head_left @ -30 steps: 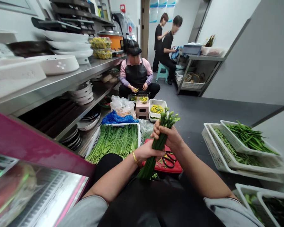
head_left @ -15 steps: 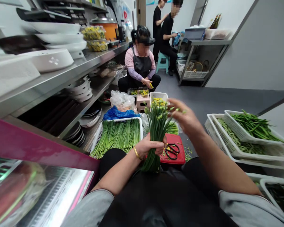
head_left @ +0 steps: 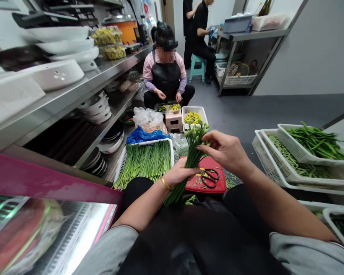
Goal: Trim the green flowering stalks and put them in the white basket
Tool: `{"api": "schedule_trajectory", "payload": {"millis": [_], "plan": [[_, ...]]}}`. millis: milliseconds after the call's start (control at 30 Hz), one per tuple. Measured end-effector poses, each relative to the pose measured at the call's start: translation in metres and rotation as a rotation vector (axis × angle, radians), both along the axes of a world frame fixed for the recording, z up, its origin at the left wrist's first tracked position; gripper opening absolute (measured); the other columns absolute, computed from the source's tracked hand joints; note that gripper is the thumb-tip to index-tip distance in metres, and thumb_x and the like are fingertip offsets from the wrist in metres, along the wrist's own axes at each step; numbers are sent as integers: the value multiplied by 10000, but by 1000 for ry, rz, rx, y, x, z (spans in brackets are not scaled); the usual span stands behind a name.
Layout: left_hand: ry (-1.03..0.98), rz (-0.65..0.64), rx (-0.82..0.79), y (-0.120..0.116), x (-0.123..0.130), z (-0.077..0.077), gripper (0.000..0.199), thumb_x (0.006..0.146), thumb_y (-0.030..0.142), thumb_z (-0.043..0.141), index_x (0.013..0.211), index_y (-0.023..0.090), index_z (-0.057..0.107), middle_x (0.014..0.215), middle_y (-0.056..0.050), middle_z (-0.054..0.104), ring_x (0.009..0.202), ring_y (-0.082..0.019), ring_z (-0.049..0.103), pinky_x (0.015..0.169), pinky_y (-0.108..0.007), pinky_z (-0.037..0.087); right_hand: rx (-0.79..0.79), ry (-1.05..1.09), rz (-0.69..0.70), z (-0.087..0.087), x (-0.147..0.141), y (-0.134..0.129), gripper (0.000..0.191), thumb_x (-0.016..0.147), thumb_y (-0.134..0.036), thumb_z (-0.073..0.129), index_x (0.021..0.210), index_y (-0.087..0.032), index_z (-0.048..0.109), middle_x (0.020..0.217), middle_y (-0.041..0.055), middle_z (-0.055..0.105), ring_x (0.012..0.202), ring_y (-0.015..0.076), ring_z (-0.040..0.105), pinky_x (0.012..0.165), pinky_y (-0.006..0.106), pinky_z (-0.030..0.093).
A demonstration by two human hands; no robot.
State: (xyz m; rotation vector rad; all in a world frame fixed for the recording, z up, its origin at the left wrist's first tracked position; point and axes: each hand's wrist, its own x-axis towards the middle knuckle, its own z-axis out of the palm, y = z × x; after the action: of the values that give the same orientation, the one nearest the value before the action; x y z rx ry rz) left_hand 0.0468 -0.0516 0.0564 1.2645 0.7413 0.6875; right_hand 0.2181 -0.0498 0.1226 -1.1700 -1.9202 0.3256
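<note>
My left hand (head_left: 181, 172), with a gold bangle at the wrist, is wrapped round a bunch of flowering chives (head_left: 192, 149). The bunch leans, its pale green buds at the top and its stem ends low by my apron. At the buds, my right hand (head_left: 227, 151) pinches with thumb and forefinger at the right edge of the bunch. Black-handled scissors (head_left: 210, 178) lie on a red plastic stool or board (head_left: 192, 186) strewn with green and yellow bits. Left of it, a white basket (head_left: 172, 154) holds many more chives laid lengthwise.
A co-worker (head_left: 166, 76) sits opposite, by a small pink stool (head_left: 173, 123) and a white basket of yellow flowers (head_left: 204, 114). Stacked baskets of green beans (head_left: 318, 143) stand at right. Steel shelves (head_left: 109, 74) with dishes line the left. Two people are farther back.
My right hand has come in from beside the bunch and closed its fingertips at the buds. The bunch has tilted to the right. The co-worker's hands have lowered to the containers.
</note>
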Motion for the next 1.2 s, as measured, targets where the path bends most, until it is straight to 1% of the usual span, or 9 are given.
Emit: {"api": "schedule_trajectory", "payload": {"millis": [100,267,400,633,700,833,900,1033,1200], "plan": [[-14,7,-4,2,-2,-3,451,607,501,773,720,139,529,463,72,455,393,-53,382,423,-208,289,-91,140,31,-1,2,-3,293,801,-458,645,732,-180,585,597,-17,545,509,86,425,517,245,377],[-213,-93,-150,6,-7,-10,599,561,628,765,803,125,547,428,77,449,350,-55,374,394,-204,283,-191,309,126,-3,8,-3,325,756,-472,687,699,-179,561,598,-21,528,499,73,401,458,230,335],[-185,-129,-163,7,-9,-10,558,578,594,774,775,124,547,417,55,478,344,-65,398,391,-208,289,-172,294,92,-2,10,-2,279,747,-415,707,692,-180,567,570,-30,515,476,67,393,446,228,330],[-166,-211,-140,7,-9,-9,529,573,535,794,792,115,561,437,31,530,355,-79,439,395,-211,316,-194,336,-23,11,19,4,298,758,-463,696,711,-199,566,500,-43,481,414,76,421,404,228,345],[-182,-208,-146,6,-9,-11,498,586,515,792,775,117,561,421,39,507,353,-74,428,398,-209,310,-135,262,-38,16,23,4,288,750,-467,703,727,-201,594,539,-28,508,440,87,447,432,241,380],[-175,-112,-170,6,-6,-12,428,612,468,782,689,132,529,397,65,441,346,-55,374,389,-205,285,166,121,-195,23,20,-9,187,779,-407,691,798,-224,659,740,36,612,566,122,520,575,293,462],[-153,-77,-169,6,-5,-12,410,627,453,774,676,138,517,399,68,434,350,-55,369,385,-204,278,197,77,-195,20,13,-17,142,830,-372,639,832,-233,670,744,44,632,591,136,538,611,304,470],[-134,-99,-136,5,-3,-12,401,642,454,764,719,137,531,417,70,449,368,-60,387,402,-205,308,30,-11,-13,2,-1,-14,181,810,-341,657,912,-194,685,688,35,651,591,151,572,597,295,462],[-125,-136,-113,5,-4,-13,421,632,468,771,731,125,549,425,62,465,370,-66,404,408,-213,314,-18,29,23,-9,-4,-3,135,832,-286,620,776,-183,686,725,36,691,619,139,601,592,261,443]]}}
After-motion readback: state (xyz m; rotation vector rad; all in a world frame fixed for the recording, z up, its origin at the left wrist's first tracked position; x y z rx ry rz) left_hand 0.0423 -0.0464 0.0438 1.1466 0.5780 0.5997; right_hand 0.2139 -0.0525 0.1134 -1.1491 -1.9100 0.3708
